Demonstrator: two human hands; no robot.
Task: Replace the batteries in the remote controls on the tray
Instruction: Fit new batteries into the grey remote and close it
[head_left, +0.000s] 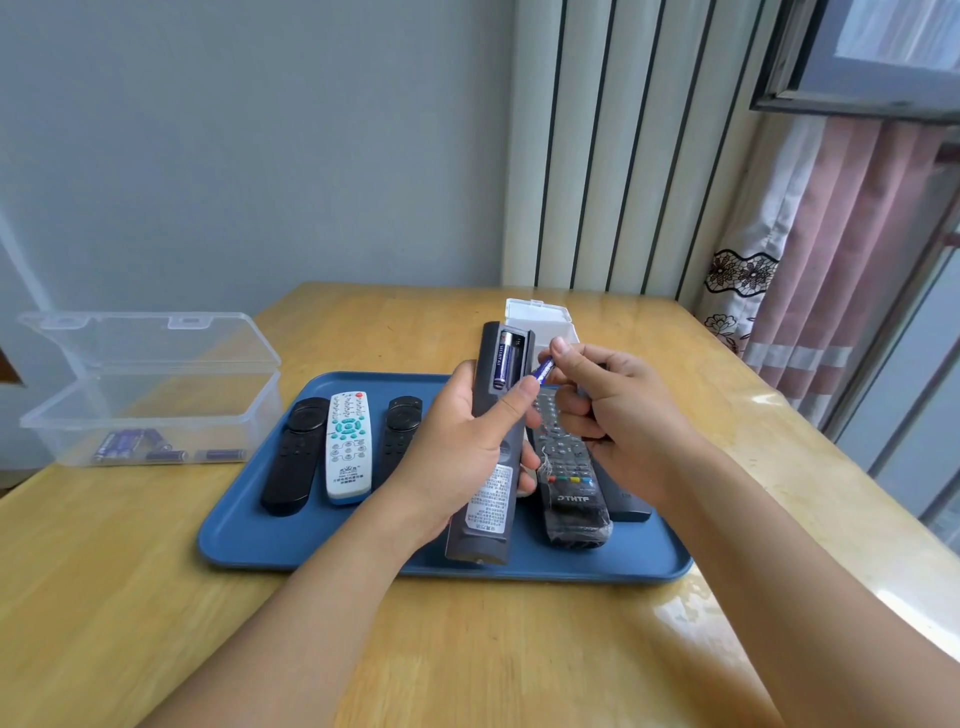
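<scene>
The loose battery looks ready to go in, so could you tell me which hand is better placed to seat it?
Probably the right hand: it pinches the battery beside the open bay, while the left hand grips the remote.

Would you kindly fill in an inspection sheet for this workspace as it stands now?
Surface: wooden table, glossy, carrying a blue tray.
Job's things: grey remote held face down, compartment open, one battery seated; loose battery beside it; four remotes plainly on the tray, a fifth partly hidden.
Clutter: open clear box holding batteries; small white box behind the tray.
Grippers: left hand grips the grey remote; right hand pinches the loose battery.
Cables: nothing seen.
Surroundings: wall, radiator, curtain, window.
</scene>
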